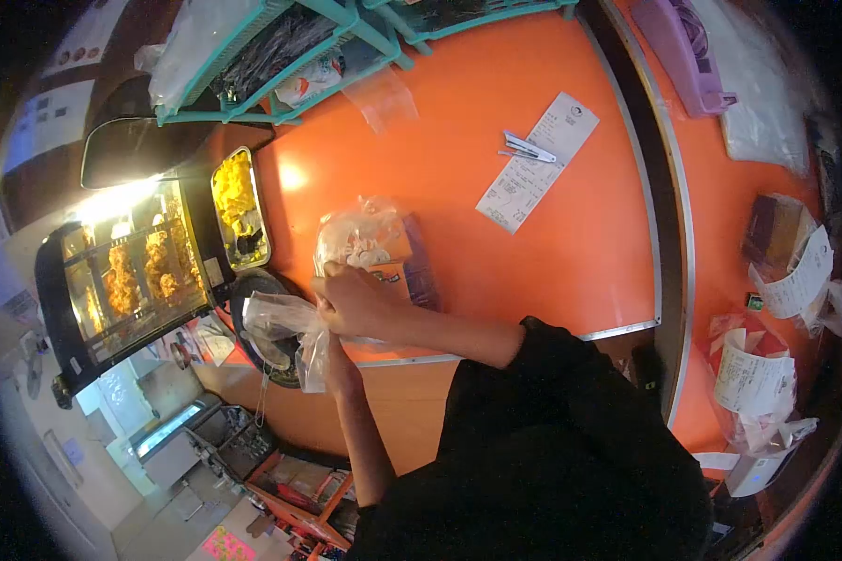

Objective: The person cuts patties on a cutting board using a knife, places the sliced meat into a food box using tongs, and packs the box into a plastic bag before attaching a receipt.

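My right hand (351, 299) is closed, its fingers pinched on a clear plastic bag (276, 318). Just below it, my left hand (341, 369) is partly covered by the right hand and the film, and it too grips the bag. The bag spreads out to the left of both hands; I cannot make out anything inside it. Right behind my right hand, a wrapped package in a printed clear bag (365, 234) rests on the orange counter (458, 131). A dark round pan or bowl (267, 360) shows partly behind the bag I hold.
A metal tray of yellow food (239, 201) stands beside a lit display case (131, 271) with fried pieces. A receipt (538, 164) lies under a stapler-like tool (529, 148). Teal racks (290, 70) line the back. Bagged orders with receipts (753, 374) sit at right.
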Demonstrator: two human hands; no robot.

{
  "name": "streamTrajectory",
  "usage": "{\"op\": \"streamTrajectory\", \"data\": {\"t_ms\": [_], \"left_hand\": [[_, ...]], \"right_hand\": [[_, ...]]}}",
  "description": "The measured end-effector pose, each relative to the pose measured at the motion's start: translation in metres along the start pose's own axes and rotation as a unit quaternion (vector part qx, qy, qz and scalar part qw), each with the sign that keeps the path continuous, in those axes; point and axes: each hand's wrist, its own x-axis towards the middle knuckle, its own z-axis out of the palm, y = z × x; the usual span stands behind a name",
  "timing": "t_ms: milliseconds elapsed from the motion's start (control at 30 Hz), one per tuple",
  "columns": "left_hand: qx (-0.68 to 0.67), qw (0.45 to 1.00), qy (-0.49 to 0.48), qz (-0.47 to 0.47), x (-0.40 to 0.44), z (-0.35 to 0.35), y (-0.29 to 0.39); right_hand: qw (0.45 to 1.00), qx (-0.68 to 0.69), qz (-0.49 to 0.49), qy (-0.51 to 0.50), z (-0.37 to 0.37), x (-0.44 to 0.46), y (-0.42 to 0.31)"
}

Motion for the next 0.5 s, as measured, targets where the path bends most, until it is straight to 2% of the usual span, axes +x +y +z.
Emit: {"op": "streamTrajectory", "data": {"t_ms": [33,67,100,167,333,433,500], "left_hand": [[-0.200,0.977,0.057,0.043,0.008,0.017,-0.017],[-0.392,0.909,0.112,0.085,0.007,0.022,-0.009],[-0.391,0.910,0.112,0.085,0.002,0.021,-0.006],[-0.242,0.967,0.068,0.032,-0.009,0.013,0.004],[-0.324,0.944,0.062,0.029,0.001,0.017,0.003],[-0.363,0.931,0.039,0.025,0.003,0.015,0.006],[-0.381,0.924,0.023,0.031,0.003,0.011,0.011]], "right_hand": [[1.000,0.002,0.000,0.001,0.001,-0.002,0.001],[1.000,-0.001,0.000,-0.017,0.003,-0.005,0.001],[0.999,-0.004,0.000,-0.035,0.004,-0.006,0.003],[1.000,0.003,-0.009,-0.025,0.004,-0.006,0.004],[0.999,-0.004,0.002,-0.051,0.000,0.002,0.006],[0.989,-0.053,0.042,-0.131,0.001,0.014,0.012],[0.989,-0.029,-0.012,-0.146,-0.017,0.027,0.011]]}}
